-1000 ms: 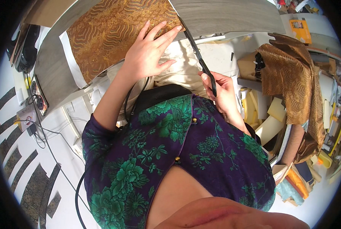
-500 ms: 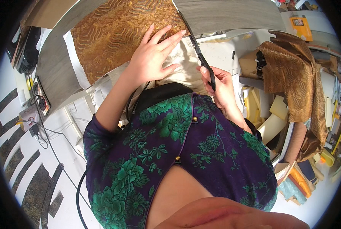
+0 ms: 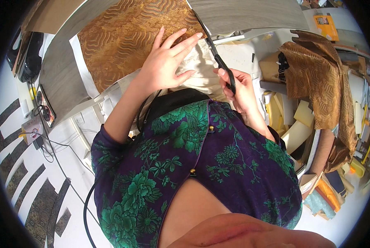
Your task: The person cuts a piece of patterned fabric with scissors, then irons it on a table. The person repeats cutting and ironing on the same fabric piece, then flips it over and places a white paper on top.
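Observation:
My left hand (image 3: 165,62) lies with spread fingers on the near right part of a golden-brown patterned fabric (image 3: 123,41). A strip of white backing (image 3: 80,62) shows along the fabric's left side. My right hand (image 3: 239,89) grips black-handled scissors (image 3: 220,62) by their loops. Their blades run up along the fabric's right edge, beside my left fingertips. Whether the blades are parted is hard to make out. Below my hands, pale cream cloth (image 3: 199,74) hangs off the table's near edge.
The fabric rests on a grey wood-grain table (image 3: 247,15). More brown patterned fabric (image 3: 307,78) drapes over cluttered boxes and rolls at the right. Dark cut pieces (image 3: 40,202) lie on the white floor at the left, near cables and a phone (image 3: 45,106).
My right hand and the scissor handles have shifted very slightly up and to the right. My left hand stays in place on the fabric.

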`<state>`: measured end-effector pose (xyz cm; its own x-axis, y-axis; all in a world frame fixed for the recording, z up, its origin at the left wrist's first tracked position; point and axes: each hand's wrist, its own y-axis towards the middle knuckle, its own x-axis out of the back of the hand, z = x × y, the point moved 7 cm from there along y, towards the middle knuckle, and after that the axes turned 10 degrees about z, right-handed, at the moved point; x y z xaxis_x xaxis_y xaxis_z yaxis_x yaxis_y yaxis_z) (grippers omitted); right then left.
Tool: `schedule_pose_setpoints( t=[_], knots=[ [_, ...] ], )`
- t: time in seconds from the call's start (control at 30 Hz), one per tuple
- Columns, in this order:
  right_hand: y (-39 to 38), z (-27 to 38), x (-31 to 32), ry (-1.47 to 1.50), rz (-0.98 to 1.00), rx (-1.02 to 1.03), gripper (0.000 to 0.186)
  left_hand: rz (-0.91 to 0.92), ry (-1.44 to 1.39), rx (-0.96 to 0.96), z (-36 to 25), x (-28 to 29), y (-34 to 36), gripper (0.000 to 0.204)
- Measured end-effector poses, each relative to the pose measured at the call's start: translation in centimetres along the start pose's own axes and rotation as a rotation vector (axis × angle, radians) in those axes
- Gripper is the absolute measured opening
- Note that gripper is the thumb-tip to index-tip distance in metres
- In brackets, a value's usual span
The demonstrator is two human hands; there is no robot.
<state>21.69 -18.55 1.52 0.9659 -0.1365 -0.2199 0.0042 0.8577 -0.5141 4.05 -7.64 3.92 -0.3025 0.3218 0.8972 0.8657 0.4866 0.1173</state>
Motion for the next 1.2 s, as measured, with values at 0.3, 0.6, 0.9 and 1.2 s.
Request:
schedule_pose_setpoints(
  t=[0.3, 0.6, 0.9, 1.2],
  knots=[
    [0.2, 0.5, 0.2, 0.015, -0.002, 0.023, 0.028, 0.003, -0.051, -0.034, -1.0, -0.6, 0.0, 0.080],
    [0.3, 0.3, 0.4, 0.025, -0.015, -0.009, 0.027, 0.033, -0.081, -0.051, -1.3, -0.7, 0.2, 0.082],
    [0.7, 0.4, 0.7, 0.006, -0.023, 0.006, 0.038, 0.035, -0.111, -0.063, -1.9, -0.9, 0.2, 0.085],
    [1.6, 0.9, 0.5, 0.070, -0.016, 0.035, 0.031, 0.036, -0.153, -0.089, -2.7, -1.2, 0.2, 0.083]
  ],
)
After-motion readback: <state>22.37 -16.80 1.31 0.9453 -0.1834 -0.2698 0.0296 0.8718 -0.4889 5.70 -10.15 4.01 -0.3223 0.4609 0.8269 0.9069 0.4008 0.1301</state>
